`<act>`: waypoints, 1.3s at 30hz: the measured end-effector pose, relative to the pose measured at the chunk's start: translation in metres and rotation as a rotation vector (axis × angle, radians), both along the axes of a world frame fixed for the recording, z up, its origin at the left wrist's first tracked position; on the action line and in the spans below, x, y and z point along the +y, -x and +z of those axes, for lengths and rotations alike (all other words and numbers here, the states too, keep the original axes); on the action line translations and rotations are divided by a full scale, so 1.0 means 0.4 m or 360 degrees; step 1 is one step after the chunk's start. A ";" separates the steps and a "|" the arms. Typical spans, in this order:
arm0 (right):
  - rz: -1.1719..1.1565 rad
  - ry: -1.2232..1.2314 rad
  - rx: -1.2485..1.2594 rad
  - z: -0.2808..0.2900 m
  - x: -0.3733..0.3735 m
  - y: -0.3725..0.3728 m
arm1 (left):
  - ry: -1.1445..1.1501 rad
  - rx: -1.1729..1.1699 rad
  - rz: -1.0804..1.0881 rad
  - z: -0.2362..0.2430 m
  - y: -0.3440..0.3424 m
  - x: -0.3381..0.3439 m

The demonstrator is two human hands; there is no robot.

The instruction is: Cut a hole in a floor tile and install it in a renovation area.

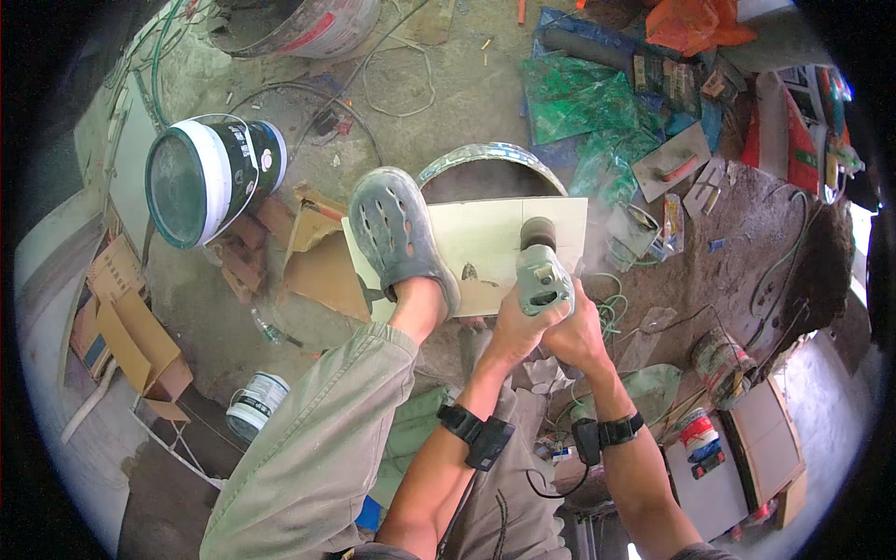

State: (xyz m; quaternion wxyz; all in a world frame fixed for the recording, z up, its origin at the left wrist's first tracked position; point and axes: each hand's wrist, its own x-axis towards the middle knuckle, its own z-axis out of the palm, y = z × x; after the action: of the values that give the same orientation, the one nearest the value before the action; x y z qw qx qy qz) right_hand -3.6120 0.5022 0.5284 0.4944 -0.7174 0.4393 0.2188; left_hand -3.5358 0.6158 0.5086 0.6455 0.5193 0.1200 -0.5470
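Note:
My left hand (516, 329) and my right hand (578, 329) are both closed around the body of a grey-green angle grinder (541, 277). Its dark round head lies over the right part of a pale, flat tile or board (483, 231), and whether the disc touches the surface cannot be made out. A haze of dust hangs by the right edge. The tile rests across the rim of a round bucket (490, 155), and my left foot in a grey clog (392, 229) presses on its left end. A dark, irregular mark shows near the tile's front edge.
A lidded dark bucket (177, 187) lies left, near torn cardboard (322, 271) and an open carton (140, 345). Green plastic sheeting (579, 98), a trowel (674, 166) and loose cable (611, 308) are on the right. A large tub (308, 28) stands at the back.

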 end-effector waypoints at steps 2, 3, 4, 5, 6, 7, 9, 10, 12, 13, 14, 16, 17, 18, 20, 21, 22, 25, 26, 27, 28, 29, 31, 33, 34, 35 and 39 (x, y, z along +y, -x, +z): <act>0.0013 0.0018 0.0021 -0.002 -0.003 0.000 | -0.0024 -0.0007 -0.0005 0.001 -0.001 -0.006; 0.0030 0.0021 -0.0018 -0.002 -0.007 0.000 | -0.0049 -0.0018 -0.0011 0.000 0.000 -0.009; 0.0047 0.0025 -0.0056 -0.002 -0.011 -0.001 | -0.0048 -0.0019 -0.0010 -0.003 0.000 -0.011; 0.0048 0.0027 -0.0058 0.003 -0.018 -0.008 | -0.0035 -0.0047 -0.0004 -0.006 0.000 -0.014; 0.0048 0.0010 -0.0060 0.012 -0.024 -0.019 | -0.0030 -0.0076 0.0000 -0.006 -0.004 -0.016; 0.0048 -0.0006 -0.0062 0.020 -0.030 -0.030 | -0.0037 -0.0079 -0.0001 -0.004 -0.004 -0.018; 0.0024 -0.0029 -0.0094 0.036 -0.047 -0.045 | -0.0094 -0.0016 0.0089 0.007 -0.001 -0.035; 0.0000 -0.0045 -0.0122 0.040 -0.057 -0.049 | -0.0086 -0.0012 0.0090 0.012 -0.001 -0.047; 0.0012 -0.0090 -0.0107 0.029 -0.077 -0.039 | -0.0122 0.0015 0.0127 0.021 -0.003 -0.067; 0.0023 -0.0143 -0.0095 0.024 -0.085 -0.036 | -0.0124 0.0013 0.0126 0.025 -0.004 -0.076; 0.0022 -0.0144 -0.0096 0.022 -0.094 -0.038 | -0.0178 0.0001 0.0136 0.029 -0.004 -0.085; 0.0029 -0.0300 -0.0148 0.035 -0.118 -0.053 | -0.0224 -0.0009 0.0148 0.042 -0.009 -0.105; 0.0029 -0.0296 -0.0147 0.042 -0.128 -0.059 | -0.0266 -0.0001 0.0143 0.049 -0.012 -0.114; 0.0038 -0.0346 -0.0159 0.049 -0.132 -0.068 | -0.0314 0.0002 0.0139 0.054 -0.015 -0.117; 0.0047 -0.0399 -0.0175 0.057 -0.139 -0.081 | -0.0358 -0.0013 0.0171 0.063 -0.015 -0.130; 0.0045 -0.0437 -0.0169 0.061 -0.147 -0.083 | -0.0394 -0.0020 0.0203 0.069 -0.016 -0.139; 0.0042 -0.0475 -0.0162 0.062 -0.154 -0.083 | -0.0394 -0.0020 0.0203 0.074 -0.018 -0.144; 0.0071 -0.0498 -0.0230 0.042 -0.170 -0.066 | -0.0506 -0.0064 0.0231 0.093 -0.017 -0.168; 0.0071 -0.0497 -0.0229 0.035 -0.175 -0.060 | -0.0505 -0.0062 0.0231 0.096 -0.017 -0.172; 0.0056 -0.0539 -0.0228 0.029 -0.179 -0.057 | -0.0545 -0.0069 0.0156 0.098 -0.020 -0.174; 0.0041 -0.0581 -0.0226 0.026 -0.185 -0.054 | -0.0584 -0.0074 0.0080 0.099 -0.021 -0.176; 0.0041 -0.0579 -0.0226 0.024 -0.191 -0.048 | -0.0583 -0.0074 0.0080 0.094 -0.013 -0.180; 0.0099 -0.0610 -0.0232 0.018 -0.195 -0.042 | -0.0678 -0.0123 0.0047 0.069 0.017 -0.178; 0.0122 -0.0595 -0.0237 0.012 -0.199 -0.035 | -0.0704 -0.0189 0.0052 0.052 0.039 -0.180; 0.0144 -0.0576 -0.0237 0.008 -0.201 -0.030 | -0.0726 -0.0251 0.0056 0.046 0.048 -0.181; 0.0144 -0.0577 -0.0238 0.002 -0.203 -0.025 | -0.0727 -0.0252 0.0056 0.041 0.057 -0.180; 0.0125 -0.0614 -0.0258 -0.022 -0.210 0.016 | -0.0743 -0.0337 0.0048 0.040 0.083 -0.185</act>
State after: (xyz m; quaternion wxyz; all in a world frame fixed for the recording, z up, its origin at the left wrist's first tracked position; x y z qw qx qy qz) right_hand -3.6184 0.4183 0.5197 0.6474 -0.6413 0.3198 0.2595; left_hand -3.5691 0.5419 0.5245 0.5253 0.7068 0.1825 -0.4373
